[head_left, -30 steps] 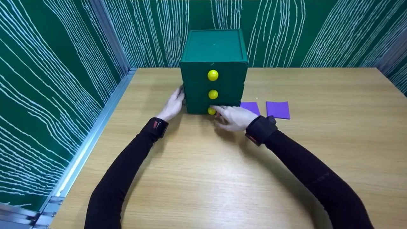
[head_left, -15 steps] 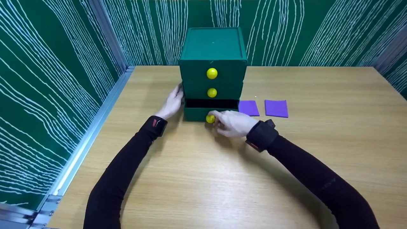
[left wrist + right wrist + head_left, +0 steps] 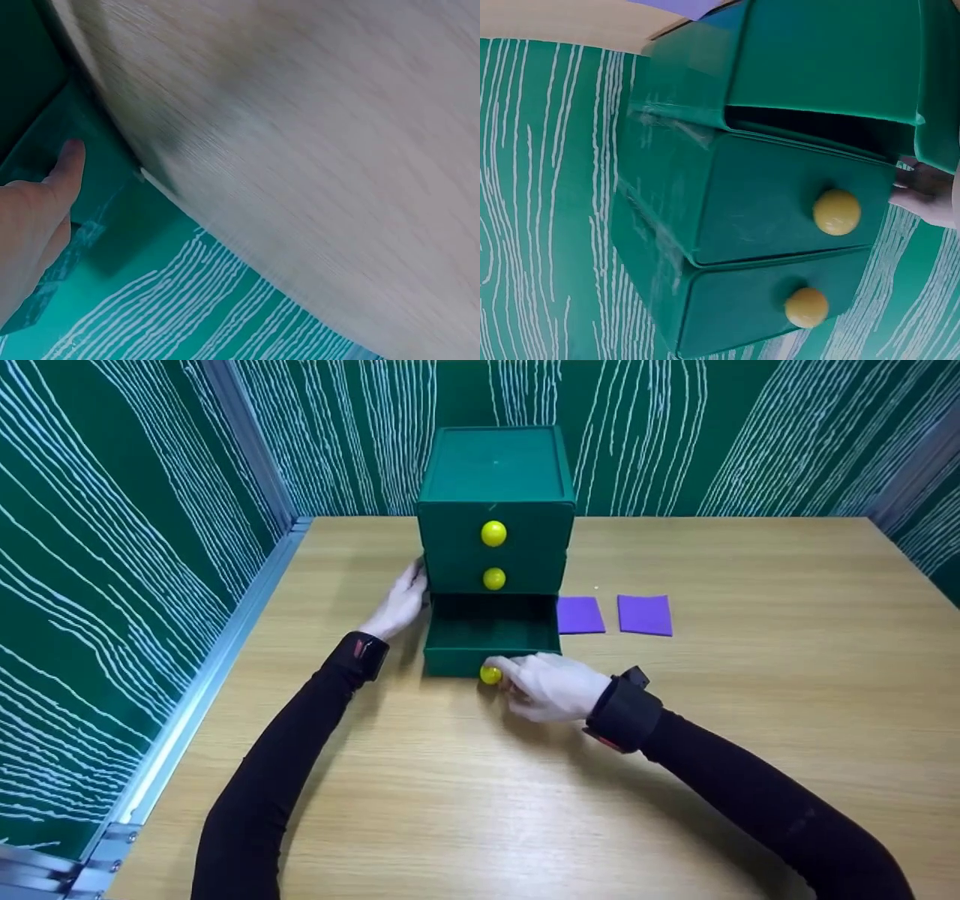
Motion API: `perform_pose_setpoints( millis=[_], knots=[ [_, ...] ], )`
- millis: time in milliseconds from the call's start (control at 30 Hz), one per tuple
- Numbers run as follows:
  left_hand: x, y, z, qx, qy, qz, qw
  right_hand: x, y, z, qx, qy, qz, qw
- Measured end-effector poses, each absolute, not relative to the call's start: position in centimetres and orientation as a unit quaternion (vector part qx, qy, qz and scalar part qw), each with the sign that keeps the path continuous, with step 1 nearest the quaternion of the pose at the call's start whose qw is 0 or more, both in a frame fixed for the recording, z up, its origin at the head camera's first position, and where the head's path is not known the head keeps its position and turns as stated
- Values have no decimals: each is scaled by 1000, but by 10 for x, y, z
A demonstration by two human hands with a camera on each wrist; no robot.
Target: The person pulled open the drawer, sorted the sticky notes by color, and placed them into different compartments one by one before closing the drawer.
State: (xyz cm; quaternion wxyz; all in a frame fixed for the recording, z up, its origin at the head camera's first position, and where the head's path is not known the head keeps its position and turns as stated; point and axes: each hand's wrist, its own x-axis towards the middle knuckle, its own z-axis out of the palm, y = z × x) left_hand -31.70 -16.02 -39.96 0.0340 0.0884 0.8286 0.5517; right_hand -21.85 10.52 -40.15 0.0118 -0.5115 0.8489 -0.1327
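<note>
While the left hand (image 3: pixel 401 604) steadies the cabinet (image 3: pixel 495 510), the right hand's (image 3: pixel 551 686) grip, pinching the knob (image 3: pixel 490 675), has drawn the bottom drawer (image 3: pixel 491 637) further out.

Left hand (image 3: pixel 397 604) flat, right hand (image 3: pixel 551 686) pinching

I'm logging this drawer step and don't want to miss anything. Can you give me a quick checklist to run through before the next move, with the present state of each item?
1. Bottom drawer pulled out of the green cabinet: ok, it stands open.
2. Right hand has a grip on the lowest yellow knob: ok, fingers pinch it.
3. Left hand steadies the cabinet's left side: ok, fingers lie against it.
4. Drawer inside free of things: ok as far as the head view shows; the front corner is hidden.
5. Two purple sheets within reach on the table: ok, beside the cabinet.
6. Upper two drawers closed: ok.
</note>
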Motion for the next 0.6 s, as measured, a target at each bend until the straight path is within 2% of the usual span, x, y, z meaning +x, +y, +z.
perform_pose_setpoints(
  millis=[300,600],
  knots=[
    [-317,-161,-399,93,827,553,32,-190,97,-403,-542,833,-108,-29],
    [-315,-160,-399,95,823,559,30,-178,99,-401,-532,843,-78,-8]
  ],
)
